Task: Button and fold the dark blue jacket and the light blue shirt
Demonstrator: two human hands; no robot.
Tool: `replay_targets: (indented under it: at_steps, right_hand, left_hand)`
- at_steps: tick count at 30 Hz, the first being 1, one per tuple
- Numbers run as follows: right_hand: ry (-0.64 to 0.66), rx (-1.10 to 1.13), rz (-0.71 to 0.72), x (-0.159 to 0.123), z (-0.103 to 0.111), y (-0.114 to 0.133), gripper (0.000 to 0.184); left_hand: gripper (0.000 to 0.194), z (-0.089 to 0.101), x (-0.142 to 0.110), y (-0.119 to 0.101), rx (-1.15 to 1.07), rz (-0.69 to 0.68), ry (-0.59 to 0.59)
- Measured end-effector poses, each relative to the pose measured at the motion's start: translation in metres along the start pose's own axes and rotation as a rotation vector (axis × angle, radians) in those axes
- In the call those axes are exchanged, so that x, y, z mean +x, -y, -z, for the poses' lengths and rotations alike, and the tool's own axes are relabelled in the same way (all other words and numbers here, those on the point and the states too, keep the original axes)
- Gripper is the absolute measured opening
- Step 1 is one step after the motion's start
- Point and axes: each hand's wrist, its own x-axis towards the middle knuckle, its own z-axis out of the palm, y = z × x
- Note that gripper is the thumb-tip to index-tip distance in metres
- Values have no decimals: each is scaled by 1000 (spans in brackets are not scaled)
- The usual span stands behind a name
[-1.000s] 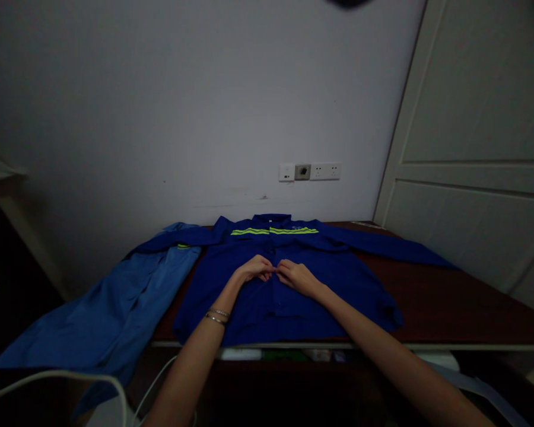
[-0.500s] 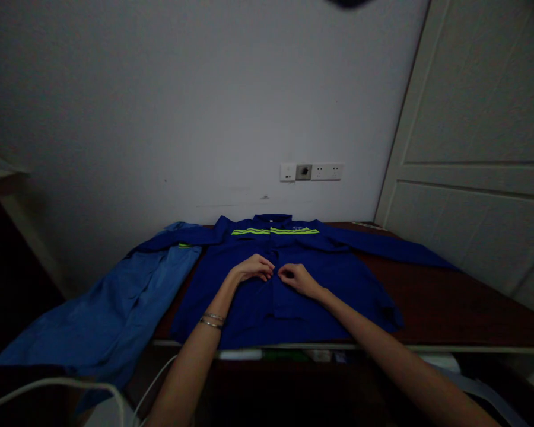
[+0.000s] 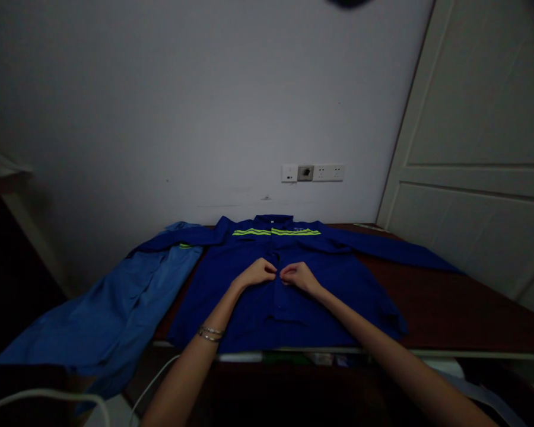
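A dark blue long-sleeved work shirt (image 3: pixel 240 308) lies spread front side up, its collar toward the wall and two yellow-green stripes across the chest. My left hand (image 3: pixel 258 272) pinches the shirt's front at the middle, near the button placket (image 3: pixel 279 296). Facing it from just across the placket, my right hand (image 3: pixel 299 277) is closed too, its fingertips pinching the front edge. Only a small gap separates the two hands. Whether a button sits between the fingers is hidden. Bracelets (image 3: pixel 210 334) circle my left wrist.
Under the shirt is a dark reddish table (image 3: pixel 463 308). A lighter blue garment (image 3: pixel 102 314) hangs over its left end, partly beneath the shirt's sleeve. Wall sockets (image 3: pixel 328 172) sit behind, a pale panelled door (image 3: pixel 476 225) stands at right, and a white cable (image 3: pixel 48 393) loops at lower left.
Both hands stay at the placket with small finger movements; the left fingers have curled in more and the fingertips remain close together. The view has shifted slightly.
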Motion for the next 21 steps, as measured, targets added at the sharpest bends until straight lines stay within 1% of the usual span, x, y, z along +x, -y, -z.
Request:
replay_targets:
  at_steps: [2,4,7,11,14,18,21]
  right_hand:
    - [-39,63,-99,1,0,7,7]
    - [-68,124,-152,1,0,15,6]
    - [-96,162,-150,2,1,23,5]
    - [-144,184,-180,5,1,22,10]
    - [-149,216,-196,6,1,14,13]
    - [-137,228,-200,6,2,8,13]
    - [-145,228,-213,6,4,7,10]
  left_hand:
    - [18,-4,2,-4,121,-83,-88]
    - [21,-7,4,-9,225,-140,-189]
    - [22,-13,7,-16,336,-152,-291]
    - [16,-22,12,-21,491,-158,-370]
    - [16,-26,16,-18,495,-163,-356]
    - [19,-23,17,-8,325,-171,-274]
    - [22,-17,14,0,203,-153,-238]
